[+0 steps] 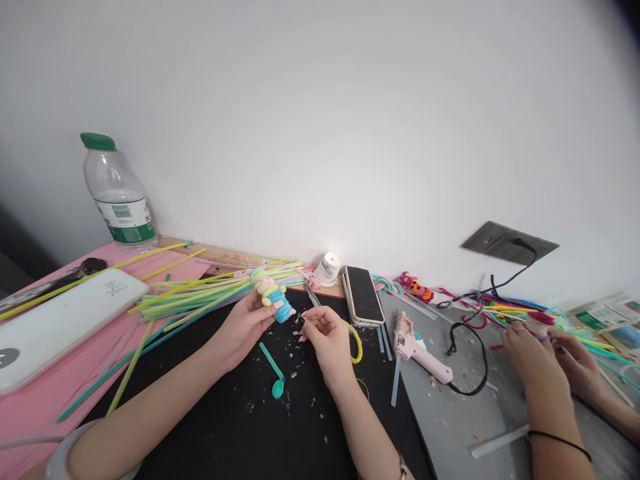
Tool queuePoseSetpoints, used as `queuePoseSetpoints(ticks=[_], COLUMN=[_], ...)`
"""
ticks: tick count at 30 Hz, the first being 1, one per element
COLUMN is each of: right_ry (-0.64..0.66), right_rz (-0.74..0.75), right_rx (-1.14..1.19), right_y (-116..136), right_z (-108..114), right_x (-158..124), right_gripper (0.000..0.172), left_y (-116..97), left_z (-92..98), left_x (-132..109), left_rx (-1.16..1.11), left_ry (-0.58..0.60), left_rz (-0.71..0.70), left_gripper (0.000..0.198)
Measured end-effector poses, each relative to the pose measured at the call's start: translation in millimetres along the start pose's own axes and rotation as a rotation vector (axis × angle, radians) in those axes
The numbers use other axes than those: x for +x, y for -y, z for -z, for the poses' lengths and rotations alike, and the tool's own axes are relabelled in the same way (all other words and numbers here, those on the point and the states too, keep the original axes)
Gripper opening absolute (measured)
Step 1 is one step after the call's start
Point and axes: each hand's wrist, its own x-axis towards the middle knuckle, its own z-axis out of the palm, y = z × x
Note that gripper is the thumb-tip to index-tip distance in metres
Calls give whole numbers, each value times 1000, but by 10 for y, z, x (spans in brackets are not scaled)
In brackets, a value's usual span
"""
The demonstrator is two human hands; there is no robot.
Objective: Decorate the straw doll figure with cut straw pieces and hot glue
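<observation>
In the head view, the left hand (250,327) pinches a striped fuzzy figure (273,295) of pink, yellow and blue between thumb and fingers, held tilted above a black mat (200,427). The right hand (323,340) is just beside it, thumb and fingertips drawn close together; whether they grip something small, I cannot tell. Below the figure lies a teal piece (275,377) with a straight stem and round end, among small scraps.

Behind the hands are a bundle of pastel pipe cleaners (200,297), a small white cup (329,269) and a smartphone (365,295). Right of the mat, a pink glue gun (423,353) rests on the grey desk (450,430); farther right, a co-worker's hands (537,363) hold a red-topped item (541,321). On the left, a white power bank (75,327) lies on pink paper (113,393), near a green-capped plastic bottle (120,193).
</observation>
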Motion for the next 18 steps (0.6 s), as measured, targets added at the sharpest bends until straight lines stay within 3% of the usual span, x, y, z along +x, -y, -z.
queuePoseSetpoints(ticks=[18], right_ry=[-23], right_rz=[1], right_rx=[-27], right_y=[32], right_z=[0], right_x=[-18], right_gripper=[8], left_y=[-1], left_z=[4], left_x=[-9], left_rx=[-20], left_ry=[-7], left_rz=[13], left_gripper=[20])
